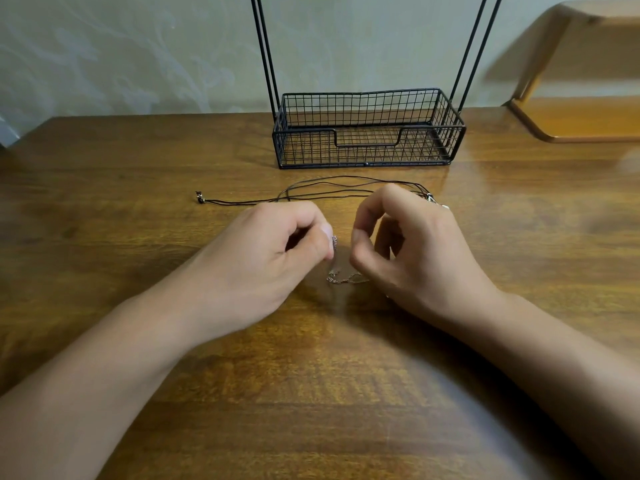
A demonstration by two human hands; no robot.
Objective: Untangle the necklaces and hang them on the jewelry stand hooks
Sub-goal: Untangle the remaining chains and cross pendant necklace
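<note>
A thin silver chain (pixel 344 279) is pinched at one end by the curled fingers of the left hand (pixel 277 251), its rest lying on the worktop (pixel 104 209). The right hand (pixel 412 247) is curled beside it; its hold cannot be told. A dark cord necklace (pixel 329 188) lies behind, before the wire stand (pixel 367 129).

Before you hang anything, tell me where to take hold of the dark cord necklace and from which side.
Grip the dark cord necklace at its free left tail, just beside the small bead end. Come from above on the left: that stretch lies straight and alone on the table, while the right end runs behind the right hand, near a metal piece.
</note>
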